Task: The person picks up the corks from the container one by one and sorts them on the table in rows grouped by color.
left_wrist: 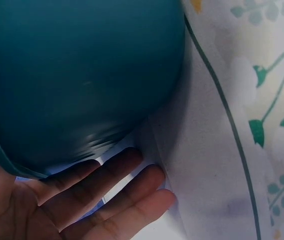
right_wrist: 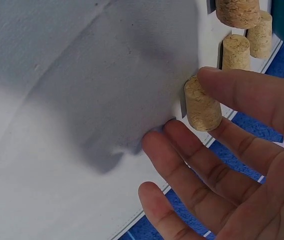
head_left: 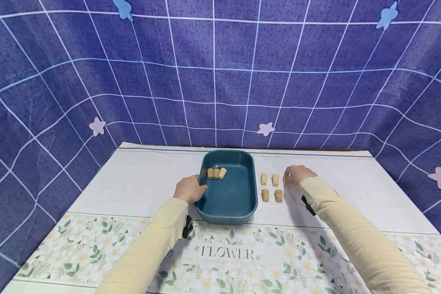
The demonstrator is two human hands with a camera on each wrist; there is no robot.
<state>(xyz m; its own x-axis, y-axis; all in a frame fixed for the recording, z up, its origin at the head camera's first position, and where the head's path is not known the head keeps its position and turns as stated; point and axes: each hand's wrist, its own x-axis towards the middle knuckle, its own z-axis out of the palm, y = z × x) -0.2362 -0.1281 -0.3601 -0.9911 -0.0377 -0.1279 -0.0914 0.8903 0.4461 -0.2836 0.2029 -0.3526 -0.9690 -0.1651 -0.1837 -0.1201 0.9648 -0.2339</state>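
White tabletop underlies one cork between the right fingers.

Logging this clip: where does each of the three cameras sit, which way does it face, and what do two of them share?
Head: worn on the head, facing forward and down at the teal bin and corks; the left hand, right hand and both sleeves show.
Left wrist: on that wrist, facing the bin's outside and floral cloth; the left hand shows.
Right wrist: on that wrist, facing the corks and white surface; the right hand shows.
Shared: head and right wrist both show the right hand at a cork.
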